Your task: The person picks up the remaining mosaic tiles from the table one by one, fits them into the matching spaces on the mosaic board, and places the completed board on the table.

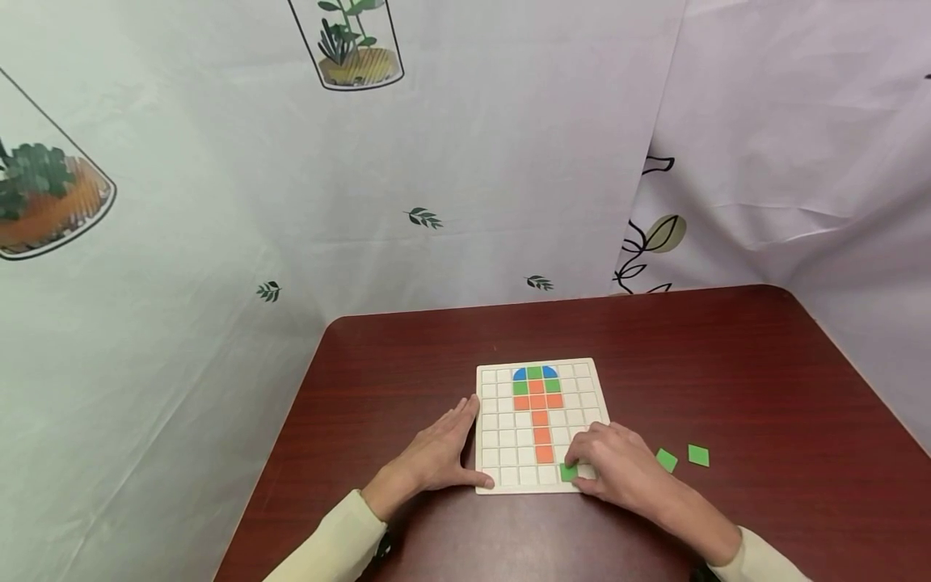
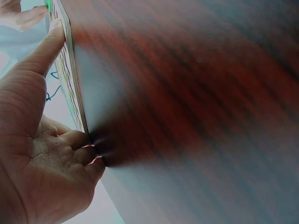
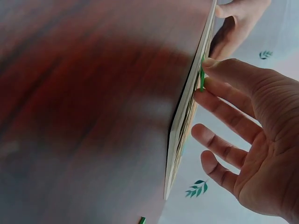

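- Best to lower the green tile level and square to the board, letting go only once it seems flat
- The left hand, fingers outstretched at the board's side and thumb on its near corner, should brace it against sliding
- The tile is pinched between thumb and fingertips of the right hand, at the near row, right of the left hand

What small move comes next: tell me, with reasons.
Probably press the green square flat on the bottom row of the board: the right hand pinches it there, it looks tilted in the right wrist view, and the left hand touches the board's edge.
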{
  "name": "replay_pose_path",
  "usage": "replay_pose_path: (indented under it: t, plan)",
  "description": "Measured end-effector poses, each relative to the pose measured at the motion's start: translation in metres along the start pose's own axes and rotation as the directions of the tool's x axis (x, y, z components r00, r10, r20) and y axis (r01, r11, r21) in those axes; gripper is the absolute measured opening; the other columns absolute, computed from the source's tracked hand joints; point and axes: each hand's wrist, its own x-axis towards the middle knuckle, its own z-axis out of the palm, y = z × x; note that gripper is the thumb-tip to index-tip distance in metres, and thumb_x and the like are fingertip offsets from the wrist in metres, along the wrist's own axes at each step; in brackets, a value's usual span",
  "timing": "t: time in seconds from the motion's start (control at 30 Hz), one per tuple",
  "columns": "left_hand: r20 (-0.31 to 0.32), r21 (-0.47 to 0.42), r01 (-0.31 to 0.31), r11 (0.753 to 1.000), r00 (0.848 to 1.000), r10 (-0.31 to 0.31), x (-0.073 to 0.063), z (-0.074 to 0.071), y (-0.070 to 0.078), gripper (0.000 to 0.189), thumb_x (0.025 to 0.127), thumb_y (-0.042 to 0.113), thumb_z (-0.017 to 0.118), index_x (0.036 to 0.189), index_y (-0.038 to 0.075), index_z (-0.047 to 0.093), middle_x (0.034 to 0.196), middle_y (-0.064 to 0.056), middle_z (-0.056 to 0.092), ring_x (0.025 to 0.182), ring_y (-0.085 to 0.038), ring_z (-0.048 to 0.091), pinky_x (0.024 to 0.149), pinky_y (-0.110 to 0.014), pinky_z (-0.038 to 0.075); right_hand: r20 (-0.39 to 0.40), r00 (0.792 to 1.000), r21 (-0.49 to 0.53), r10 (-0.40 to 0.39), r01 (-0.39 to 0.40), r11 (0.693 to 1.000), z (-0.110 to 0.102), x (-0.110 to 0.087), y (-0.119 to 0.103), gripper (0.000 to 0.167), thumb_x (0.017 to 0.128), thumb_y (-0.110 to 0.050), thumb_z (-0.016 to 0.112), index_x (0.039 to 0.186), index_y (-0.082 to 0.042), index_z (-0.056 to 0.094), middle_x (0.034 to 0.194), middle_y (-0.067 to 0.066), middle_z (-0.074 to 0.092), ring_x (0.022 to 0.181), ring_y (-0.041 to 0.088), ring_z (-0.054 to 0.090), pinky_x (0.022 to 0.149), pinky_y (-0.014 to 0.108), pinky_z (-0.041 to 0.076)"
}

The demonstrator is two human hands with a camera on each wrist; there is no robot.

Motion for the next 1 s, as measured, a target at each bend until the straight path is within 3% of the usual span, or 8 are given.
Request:
replay_pose_path:
  t: [0.13, 0.33, 0.6, 0.83, 1.0]
  plan:
    - [-0.001, 0.001, 0.000, 1.000, 1.000, 0.000, 0.000, 0.000, 0.000, 0.134, 0.078, 0.068, 0.086, 0.170, 0.002, 0.014, 0.176, -0.013, 0.019, 0.161, -0.027, 0.022, 0.125, -0.047, 0.032, 0.002, 1.000, -0.027, -0.028, 0.028, 0.999, 0.000, 0.000, 0.000, 0.020, 0.076, -0.022, 0.095, 0.087, -0.030, 0.080, 0.089, -0.021, 0.068, 0.083, 0.007, 0.058, 0.080, 0.047, 0.055]
    - [-0.007, -0.002, 0.001, 1.000, 1.000, -0.001, 0.000, 0.000, -0.001, 0.134, 0.078, 0.069, 0.086, 0.170, 0.002, 0.014, 0.176, -0.013, 0.019, 0.161, -0.027, 0.022, 0.124, -0.048, 0.033, -0.006, 0.995, -0.032, -0.096, 0.096, 0.995, 0.002, 0.002, 0.002, 0.018, 0.078, -0.023, 0.094, 0.088, -0.028, 0.082, 0.091, -0.019, 0.070, 0.084, 0.008, 0.058, 0.072, 0.035, 0.052]
    - [-0.009, -0.004, -0.005, 1.000, 1.000, 0.005, 0.000, 0.000, -0.001, 0.134, 0.078, 0.069, 0.085, 0.170, 0.001, 0.014, 0.176, -0.013, 0.019, 0.161, -0.027, 0.022, 0.125, -0.047, 0.032, -0.022, 0.993, -0.024, -0.120, 0.119, 0.993, 0.003, 0.003, 0.002, 0.016, 0.077, -0.023, 0.095, 0.088, -0.027, 0.083, 0.091, -0.020, 0.069, 0.083, 0.007, 0.056, 0.069, 0.031, 0.051]
    - [-0.006, -0.012, -0.007, 1.000, 1.000, 0.007, 0.000, 0.000, 0.000, 0.133, 0.079, 0.067, 0.086, 0.170, 0.001, 0.014, 0.176, -0.013, 0.018, 0.162, -0.027, 0.021, 0.126, -0.046, 0.030, -0.043, 0.999, -0.015, -0.016, 0.015, 1.000, -0.006, 0.003, 0.003, 0.021, 0.079, -0.027, 0.095, 0.096, -0.024, 0.084, 0.096, -0.015, 0.072, 0.089, 0.010, 0.063, 0.074, 0.036, 0.056]
    - [-0.005, -0.006, -0.007, 1.000, 1.000, 0.007, 0.000, 0.001, 0.000, 0.133, 0.079, 0.067, 0.086, 0.169, 0.000, 0.015, 0.176, -0.014, 0.019, 0.161, -0.028, 0.022, 0.126, -0.046, 0.030, -0.114, 0.989, -0.007, 0.096, -0.097, 0.995, -0.019, 0.005, 0.010, 0.031, 0.075, -0.027, 0.098, 0.101, -0.022, 0.082, 0.100, -0.013, 0.075, 0.094, 0.015, 0.068, 0.076, 0.040, 0.058]
